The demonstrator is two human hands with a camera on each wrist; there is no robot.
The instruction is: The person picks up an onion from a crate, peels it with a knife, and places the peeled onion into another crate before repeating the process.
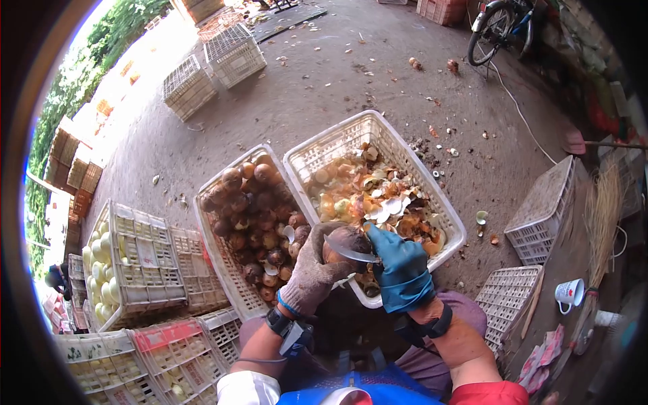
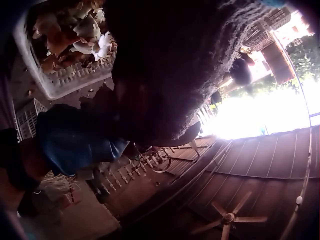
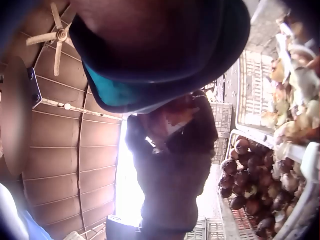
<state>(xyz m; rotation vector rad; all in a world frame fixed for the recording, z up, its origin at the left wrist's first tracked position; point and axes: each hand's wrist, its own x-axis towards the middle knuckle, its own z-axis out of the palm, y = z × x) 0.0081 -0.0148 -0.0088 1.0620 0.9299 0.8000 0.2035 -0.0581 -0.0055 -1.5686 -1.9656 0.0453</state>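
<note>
My left hand (image 1: 309, 270), in a pale knitted glove, holds a large brown onion (image 1: 352, 236) above the crates' near edges. The right hand (image 1: 403, 264) wears a blue rubber glove and grips a knife (image 1: 349, 253), its blade lying across the onion's near side. The handle is hidden in the fist. Below and to the left, a crate (image 1: 202, 216) holds many unpeeled brown onions (image 1: 253, 202). Beyond the hands, a white crate (image 1: 422, 162) contains orange-brown and white peelings (image 1: 388, 202). Dark shadow covers the left glove (image 2: 170, 65) in the left wrist view.
Stacked crates (image 1: 148, 270) at left hold pale peeled onions (image 1: 101, 270). More crates (image 1: 540, 216) stand at right, beside a straw broom (image 1: 601, 223) and a white mug (image 1: 570, 293). Farther off are two upturned crates (image 1: 233, 54) and a bicycle (image 1: 499, 30). Peel scraps litter the ground.
</note>
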